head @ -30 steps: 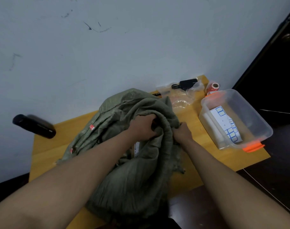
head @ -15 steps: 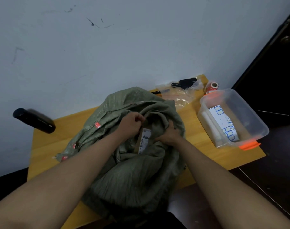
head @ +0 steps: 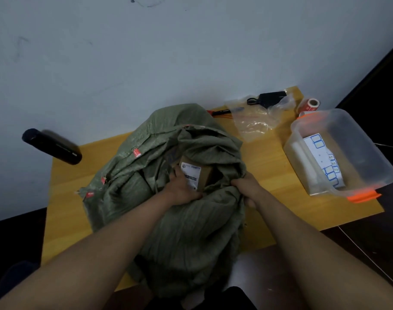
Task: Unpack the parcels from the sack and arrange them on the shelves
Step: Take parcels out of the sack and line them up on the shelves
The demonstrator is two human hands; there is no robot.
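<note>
Left hand (head: 181, 190) wraps the near end of a brown cardboard parcel (head: 196, 174), frame centre, half out of the green woven sack (head: 191, 238). Right hand (head: 247, 189) bunches the sack rim.

Risk: loose cloth catches a box corner on the lift, or the sack slides off the table (head: 269, 166).

Fingertips hidden; label unreadable; no shelves in view.
</note>
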